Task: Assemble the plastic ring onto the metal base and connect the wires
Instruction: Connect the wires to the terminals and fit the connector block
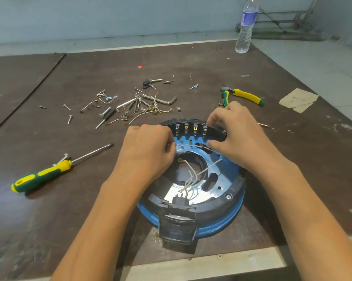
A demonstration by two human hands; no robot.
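Observation:
A round blue metal base [224,173] lies near the table's front edge. A black plastic ring [235,192] sits on its rim, with a black connector block at the front and several metal terminals [190,129] along its far side. Thin white wires [193,175] rise from the block across the centre hole. My left hand [148,148] is closed at the far left of the base, pinching a white wire [188,146]. My right hand [235,134] grips the ring's far right edge, thumb inside and fingers over the top.
A green-and-yellow screwdriver [43,175] lies at the left. Loose screws, hex keys [160,100] and spare wires are scattered behind the base. Yellow-handled pliers [242,96] lie at the back right, near a paper scrap [297,100]. A water bottle [246,25] stands at the far edge.

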